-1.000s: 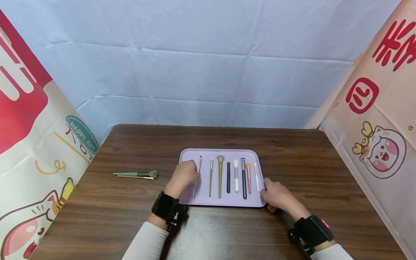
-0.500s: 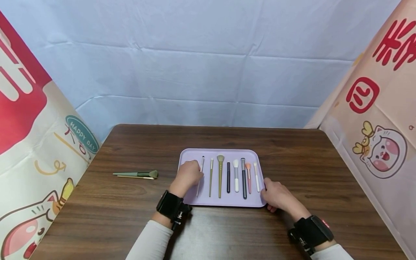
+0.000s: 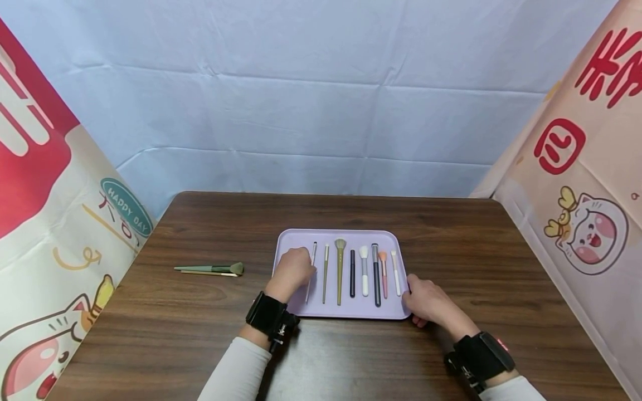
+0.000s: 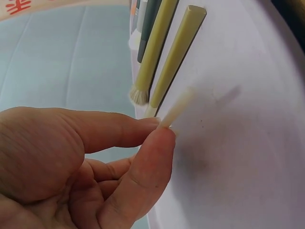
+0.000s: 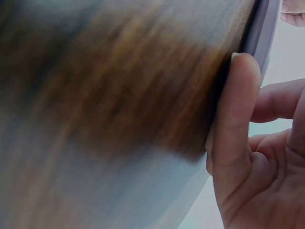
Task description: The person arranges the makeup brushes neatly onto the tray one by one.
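In the head view my left hand [image 3: 294, 269] is over the left part of a lilac tray [image 3: 346, 311]. Its thumb and index finger pinch a slim, pale-handled makeup brush [image 3: 314, 254], whose light handle end [image 4: 179, 108] shows blurred in the left wrist view. Right of it, several makeup brushes lie side by side, beginning with a thin olive brush [image 3: 326, 273] and a wider olive brush [image 3: 340, 273]. My right hand [image 3: 426, 301] holds the tray at its lower right corner, thumb along the outer side in the right wrist view; part of its grip is hidden.
On the brown wooden table [image 3: 225, 223], left of the tray, lie a green-handled makeup brush [image 3: 208, 268] and a thin brush [image 3: 208, 273] close together. A pale blue cloth [image 3: 311, 111] hangs behind the table, with printed sheets at both sides.
My left hand has shifted slightly to the right with the slim brush, bringing it closer to the thin olive brush. The right hand and tray stay in place.
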Tool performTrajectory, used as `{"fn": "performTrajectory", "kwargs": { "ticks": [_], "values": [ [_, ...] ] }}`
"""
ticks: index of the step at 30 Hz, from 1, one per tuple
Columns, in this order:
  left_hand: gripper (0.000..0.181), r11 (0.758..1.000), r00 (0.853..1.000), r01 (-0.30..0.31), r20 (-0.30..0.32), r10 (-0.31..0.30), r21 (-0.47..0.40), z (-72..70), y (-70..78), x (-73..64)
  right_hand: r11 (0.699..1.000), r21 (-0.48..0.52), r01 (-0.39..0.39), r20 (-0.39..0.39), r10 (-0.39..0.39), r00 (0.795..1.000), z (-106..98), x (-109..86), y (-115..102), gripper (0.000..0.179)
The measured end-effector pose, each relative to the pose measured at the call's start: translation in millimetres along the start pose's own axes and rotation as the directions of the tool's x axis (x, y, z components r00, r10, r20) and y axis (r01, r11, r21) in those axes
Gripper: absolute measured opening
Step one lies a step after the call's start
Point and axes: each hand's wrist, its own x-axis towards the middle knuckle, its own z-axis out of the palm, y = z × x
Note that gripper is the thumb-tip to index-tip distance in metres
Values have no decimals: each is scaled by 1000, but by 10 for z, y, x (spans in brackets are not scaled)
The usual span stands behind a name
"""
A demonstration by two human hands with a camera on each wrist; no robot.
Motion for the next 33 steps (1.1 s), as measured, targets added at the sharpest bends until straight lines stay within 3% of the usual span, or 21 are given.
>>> {"fn": "performTrajectory", "kwargs": {
  "ticks": [24, 33],
  "values": [
    [23, 1000, 1000, 9, 14, -9, 25, 54, 49, 66, 1000, -6, -7, 12, 7, 1000, -6, 32, 14, 24],
    [25, 999, 1000, 15, 24, -15, 32, 75, 45, 75, 1000, -11, 13, 1, -13, 1000, 4, 29, 25, 20]
  ]
}}
